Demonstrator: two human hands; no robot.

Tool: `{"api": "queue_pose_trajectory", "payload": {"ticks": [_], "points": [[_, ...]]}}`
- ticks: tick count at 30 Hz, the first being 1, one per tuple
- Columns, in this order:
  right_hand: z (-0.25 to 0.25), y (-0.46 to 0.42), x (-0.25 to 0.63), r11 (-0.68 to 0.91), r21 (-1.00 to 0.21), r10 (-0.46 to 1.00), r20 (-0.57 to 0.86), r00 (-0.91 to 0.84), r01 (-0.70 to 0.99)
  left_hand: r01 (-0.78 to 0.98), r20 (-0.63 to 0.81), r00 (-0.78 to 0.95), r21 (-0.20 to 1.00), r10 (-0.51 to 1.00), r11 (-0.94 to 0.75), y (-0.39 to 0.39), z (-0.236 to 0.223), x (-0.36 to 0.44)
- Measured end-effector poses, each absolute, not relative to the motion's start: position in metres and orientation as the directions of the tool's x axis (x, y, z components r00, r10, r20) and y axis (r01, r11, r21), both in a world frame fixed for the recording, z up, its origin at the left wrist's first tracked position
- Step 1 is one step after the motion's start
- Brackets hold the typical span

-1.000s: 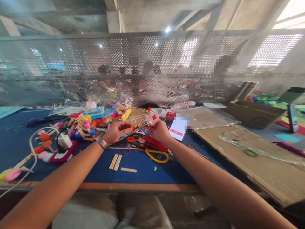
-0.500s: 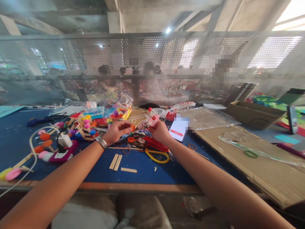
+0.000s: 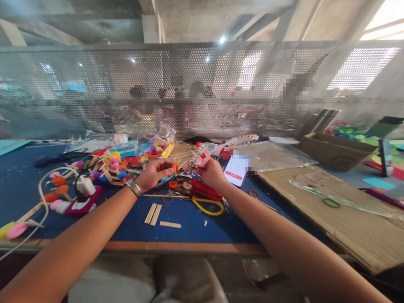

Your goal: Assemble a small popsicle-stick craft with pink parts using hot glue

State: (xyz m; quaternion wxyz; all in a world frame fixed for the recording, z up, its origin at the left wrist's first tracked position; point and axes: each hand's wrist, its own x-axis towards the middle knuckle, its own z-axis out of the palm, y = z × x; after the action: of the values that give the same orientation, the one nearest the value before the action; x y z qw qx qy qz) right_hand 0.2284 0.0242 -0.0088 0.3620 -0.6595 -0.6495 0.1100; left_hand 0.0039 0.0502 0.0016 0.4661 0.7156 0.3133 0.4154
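Left hand (image 3: 154,175) nearly closed, pinching orange piece (image 3: 175,168)

No readable words here: the phone (image 3: 236,169) shows tiny, partly pixelated lines above a red button, and the red bottle label's (image 3: 225,153) white marks stay illegible.

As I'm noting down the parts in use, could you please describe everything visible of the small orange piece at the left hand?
The small orange piece is bright and rounded, and looks like plastic; whether cap or ring is too small to tell. The left hand holds it at the fingertips, partly covering it, over the cluttered part of the blue table.
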Motion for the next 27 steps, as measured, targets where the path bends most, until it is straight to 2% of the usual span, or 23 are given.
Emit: {"api": "queue_pose_trajectory", "payload": {"ticks": [27], "points": [[-0.0100, 0.0272, 0.2304, 0.037, -0.592, 0.927, 0.321, 0.193, 0.805, 0.034, 0.315, 0.467, 0.927, 0.826, -0.373, 0.0506, 0.0012, 0.0041]]}}
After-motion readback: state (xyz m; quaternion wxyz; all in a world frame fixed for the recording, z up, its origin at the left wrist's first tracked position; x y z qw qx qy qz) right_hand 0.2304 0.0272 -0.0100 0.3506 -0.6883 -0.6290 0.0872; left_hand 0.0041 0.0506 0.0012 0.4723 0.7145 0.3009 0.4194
